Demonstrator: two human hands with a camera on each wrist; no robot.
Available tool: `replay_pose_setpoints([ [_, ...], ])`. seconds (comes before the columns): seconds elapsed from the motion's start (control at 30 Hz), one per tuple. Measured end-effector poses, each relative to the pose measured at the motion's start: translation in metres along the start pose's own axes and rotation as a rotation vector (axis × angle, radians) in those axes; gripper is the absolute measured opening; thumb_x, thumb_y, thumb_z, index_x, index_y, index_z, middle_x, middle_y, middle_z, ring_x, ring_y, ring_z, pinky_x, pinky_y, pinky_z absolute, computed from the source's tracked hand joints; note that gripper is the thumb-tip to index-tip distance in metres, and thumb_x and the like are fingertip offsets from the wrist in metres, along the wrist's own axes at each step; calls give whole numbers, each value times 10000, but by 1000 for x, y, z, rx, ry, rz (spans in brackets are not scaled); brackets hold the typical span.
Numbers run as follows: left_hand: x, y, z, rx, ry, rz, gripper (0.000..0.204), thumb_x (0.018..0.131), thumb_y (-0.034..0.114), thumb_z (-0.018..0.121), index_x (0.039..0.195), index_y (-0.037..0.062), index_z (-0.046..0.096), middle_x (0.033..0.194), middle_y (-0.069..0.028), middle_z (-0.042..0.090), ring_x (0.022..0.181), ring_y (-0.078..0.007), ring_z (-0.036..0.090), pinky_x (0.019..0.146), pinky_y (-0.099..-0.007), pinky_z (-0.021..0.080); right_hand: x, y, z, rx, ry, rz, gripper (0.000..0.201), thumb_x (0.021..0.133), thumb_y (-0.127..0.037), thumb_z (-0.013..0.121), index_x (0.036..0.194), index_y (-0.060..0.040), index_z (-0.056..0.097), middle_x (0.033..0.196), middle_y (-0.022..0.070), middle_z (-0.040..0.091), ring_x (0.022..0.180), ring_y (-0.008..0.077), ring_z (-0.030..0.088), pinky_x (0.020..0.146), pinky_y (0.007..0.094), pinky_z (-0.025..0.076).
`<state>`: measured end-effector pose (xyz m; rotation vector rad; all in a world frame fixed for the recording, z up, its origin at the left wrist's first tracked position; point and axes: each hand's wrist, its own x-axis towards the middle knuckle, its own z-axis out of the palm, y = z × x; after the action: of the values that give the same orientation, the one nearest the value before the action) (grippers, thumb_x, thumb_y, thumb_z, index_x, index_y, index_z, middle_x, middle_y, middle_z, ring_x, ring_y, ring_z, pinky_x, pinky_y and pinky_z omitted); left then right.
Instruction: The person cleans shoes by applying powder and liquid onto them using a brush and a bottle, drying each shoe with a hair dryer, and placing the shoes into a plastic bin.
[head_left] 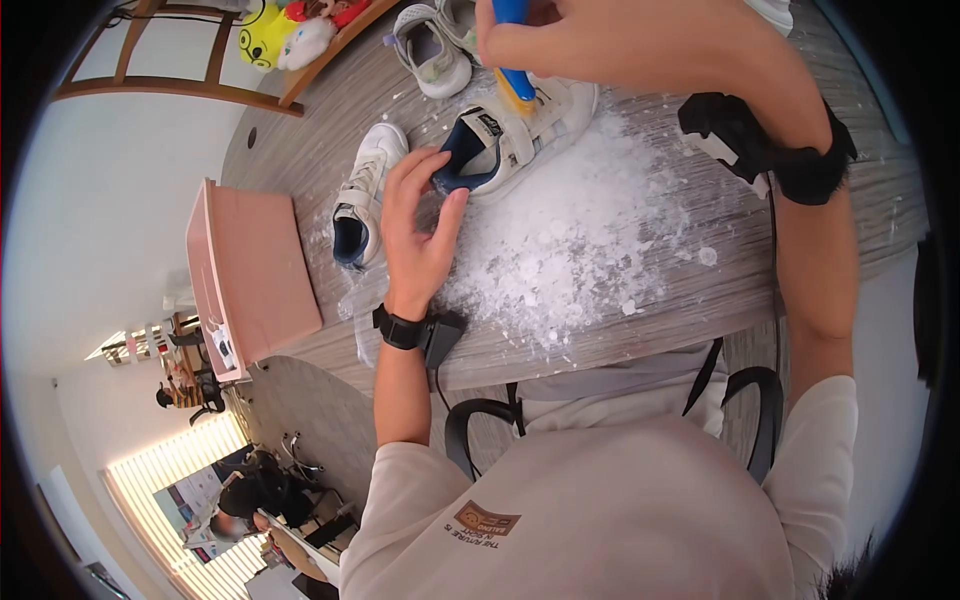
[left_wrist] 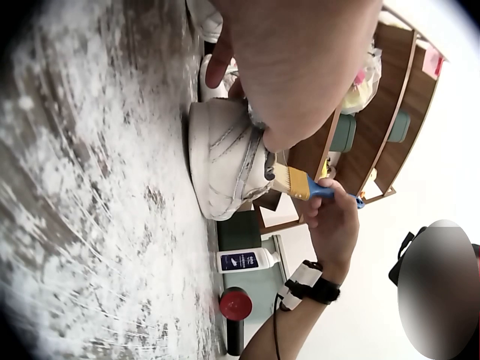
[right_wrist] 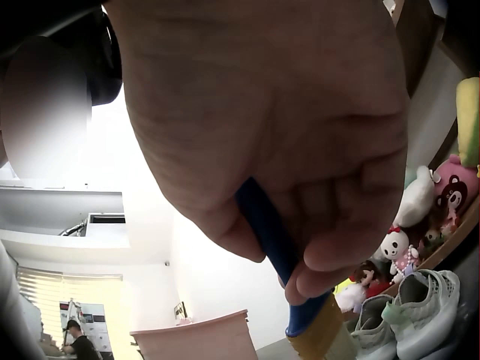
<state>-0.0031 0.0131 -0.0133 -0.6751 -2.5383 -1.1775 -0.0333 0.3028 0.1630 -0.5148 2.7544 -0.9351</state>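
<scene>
A white shoe with a strap and dark blue lining (head_left: 515,140) stands on the table, heel toward my left hand (head_left: 420,245). That hand holds it at the heel, fingers on one side of the opening and thumb on the other. With my right hand (head_left: 640,45) I grip the blue handle of a flat paintbrush (head_left: 516,88). Its yellow collar and pale bristles are over the front of the shoe, near the strap. In the left wrist view the brush (left_wrist: 298,183) slants in from the right above the shoe (left_wrist: 225,161).
White powder (head_left: 570,240) is spread over the wood-grain table. The matching shoe (head_left: 370,180) lies left of my left hand, with a pink bin (head_left: 260,270) beyond. Grey sneakers (head_left: 430,55) stand at the back. A white bottle (left_wrist: 244,260) and a red-and-black object (left_wrist: 236,305) stand farther off.
</scene>
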Motion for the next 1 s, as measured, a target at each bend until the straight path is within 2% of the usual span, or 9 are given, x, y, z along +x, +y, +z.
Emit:
replay_pose_setpoints([
  [0.03, 1, 1, 1, -17, 19, 0, 376, 878, 44, 735, 1247, 40, 663, 1315, -132, 627, 1177, -273, 616, 946, -342, 499, -1, -1, -2, -11, -12, 6, 435, 884, -338, 562, 706, 59, 576, 646, 242, 590, 597, 385, 600, 612, 452, 489],
  [0.13, -1, -2, -2, 20, -44, -13, 391, 937, 54, 691, 1320, 69, 618, 1417, -88, 565, 1255, -204, 565, 1001, -336, 462, -2, -5, -6, -72, -77, -13, 454, 880, -339, 568, 685, 72, 566, 634, 247, 582, 585, 380, 601, 599, 449, 485],
  [0.4, -2, -3, -2, 29, -43, -11, 388, 941, 55, 687, 1322, 75, 619, 1419, -86, 564, 1263, -199, 559, 1007, -334, 454, -1, -4, -5, -2, -124, -87, 453, 875, -313, 573, 651, 80, 548, 616, 245, 569, 550, 368, 576, 580, 436, 471],
  [0.5, -2, -1, -2, 35, -44, -18, 386, 943, 56, 687, 1322, 76, 619, 1419, -84, 564, 1258, -196, 559, 1010, -333, 451, 3, -22, 0, -56, -131, 72, 445, 876, -313, 578, 661, 77, 571, 629, 250, 585, 580, 372, 606, 599, 442, 487],
  [0.6, -2, -1, -2, 39, -43, -15, 383, 944, 58, 686, 1321, 75, 620, 1418, -83, 564, 1253, -195, 559, 1013, -331, 449, 2, -9, -2, -39, -115, 23, 444, 883, -320, 576, 685, 77, 595, 650, 250, 603, 619, 375, 629, 620, 449, 501],
  [0.8, -1, -2, -2, 21, -47, -20, 381, 947, 59, 685, 1322, 72, 619, 1412, -83, 566, 1259, -196, 558, 1015, -331, 448, -3, 32, 22, -312, 394, -193, 446, 898, -346, 561, 780, 78, 636, 736, 261, 645, 688, 391, 654, 677, 451, 519],
  [0.87, -2, -2, -2, 22, -44, -17, 383, 947, 58, 685, 1323, 71, 618, 1410, -84, 566, 1262, -197, 557, 1014, -332, 450, 1, 39, 16, -250, 345, -165, 449, 901, -346, 556, 797, 83, 640, 754, 267, 652, 703, 397, 662, 695, 448, 524],
  [0.93, -2, -2, -1, 26, -42, -11, 385, 947, 57, 685, 1325, 70, 616, 1408, -85, 567, 1265, -198, 557, 1011, -334, 452, 6, 16, 1, -140, 156, -5, 452, 903, -340, 553, 792, 89, 638, 755, 269, 655, 710, 398, 665, 704, 443, 526],
  [1.0, -2, -3, -1, 22, -42, -9, 387, 946, 57, 686, 1325, 70, 615, 1410, -86, 565, 1266, -200, 557, 1012, -336, 454, 12, -3, 3, -140, 80, 164, 452, 905, -330, 548, 778, 96, 633, 745, 267, 652, 709, 393, 666, 703, 439, 525],
])
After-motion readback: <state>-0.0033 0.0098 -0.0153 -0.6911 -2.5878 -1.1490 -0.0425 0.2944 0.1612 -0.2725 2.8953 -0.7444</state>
